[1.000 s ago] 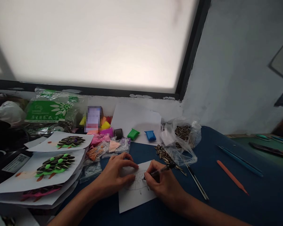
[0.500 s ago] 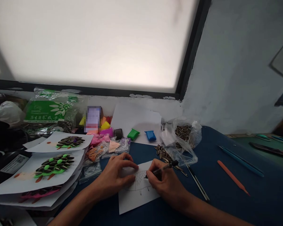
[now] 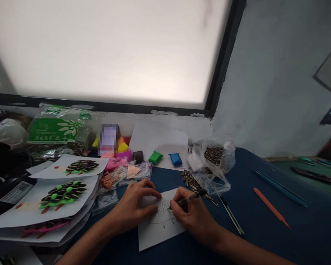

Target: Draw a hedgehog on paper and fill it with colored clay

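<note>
A dark blue counter [image 3: 255, 221] stands against a pale wall [image 3: 278, 73], under a bright, blank window panel [image 3: 113, 48] in a dark frame [image 3: 226, 59]; off to the right I see a green surface [image 3: 320, 189]. On the counter near the person lies 1 white sheet [image 3: 151, 239] with a line drawing. The left hand [image 3: 136, 200] rests on it, thumb and fingers spread apart; the right hand [image 3: 191, 213] pinches a dark pen [image 3: 190, 198], its tip at the drawing. Just beyond, a clear plastic bag [image 3: 227, 162] holds striped seeds [image 3: 213, 156], with loose seeds [image 3: 191, 179] beside it. A green-printed bag [image 3: 52, 129] sits at the far left, dark seeds showing at its lower edge. 2 small packets, green [image 3: 156, 157] and blue [image 3: 175, 159], lie on white paper [image 3: 157, 136].
</note>
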`<state>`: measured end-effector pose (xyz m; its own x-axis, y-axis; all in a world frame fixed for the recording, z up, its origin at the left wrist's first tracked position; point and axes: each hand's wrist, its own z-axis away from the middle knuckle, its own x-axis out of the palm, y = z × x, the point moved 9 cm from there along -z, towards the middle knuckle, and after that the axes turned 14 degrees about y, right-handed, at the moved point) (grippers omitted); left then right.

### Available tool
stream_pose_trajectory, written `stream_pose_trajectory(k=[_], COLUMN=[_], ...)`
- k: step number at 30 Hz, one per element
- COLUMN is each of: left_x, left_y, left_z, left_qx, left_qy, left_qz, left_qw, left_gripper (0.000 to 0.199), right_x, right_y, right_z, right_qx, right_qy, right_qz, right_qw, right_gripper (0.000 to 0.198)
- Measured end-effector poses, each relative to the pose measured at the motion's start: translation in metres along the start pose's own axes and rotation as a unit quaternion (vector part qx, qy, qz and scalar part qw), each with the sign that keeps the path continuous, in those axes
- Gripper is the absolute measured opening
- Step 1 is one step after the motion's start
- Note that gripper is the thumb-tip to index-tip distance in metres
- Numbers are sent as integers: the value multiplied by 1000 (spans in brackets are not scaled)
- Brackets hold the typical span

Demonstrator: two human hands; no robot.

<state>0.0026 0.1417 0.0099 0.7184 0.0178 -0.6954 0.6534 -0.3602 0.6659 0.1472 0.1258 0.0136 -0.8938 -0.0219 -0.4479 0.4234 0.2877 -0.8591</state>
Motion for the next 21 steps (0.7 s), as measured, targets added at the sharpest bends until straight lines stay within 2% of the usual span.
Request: stream_pose_trajectory(k=[9, 14, 21], left_x=[4, 5, 3], left_y=[-7, -8, -7], left_z=[-1, -1, 0], left_qx=[23, 17, 2], left_qy=[20, 17, 4], left_qz=[7, 14, 10], left_qw=[1000, 1000, 1000], left_gripper=[26, 26, 28], right_x=[1, -9, -5], right_y=[1, 3, 4], right_z=[0, -5, -4], right_qx=[18, 1, 3], right_qy=[-9, 37, 13], right_qz=[-26, -4, -7], right_qw=[999, 999, 1000], right_gripper=[18, 19, 18])
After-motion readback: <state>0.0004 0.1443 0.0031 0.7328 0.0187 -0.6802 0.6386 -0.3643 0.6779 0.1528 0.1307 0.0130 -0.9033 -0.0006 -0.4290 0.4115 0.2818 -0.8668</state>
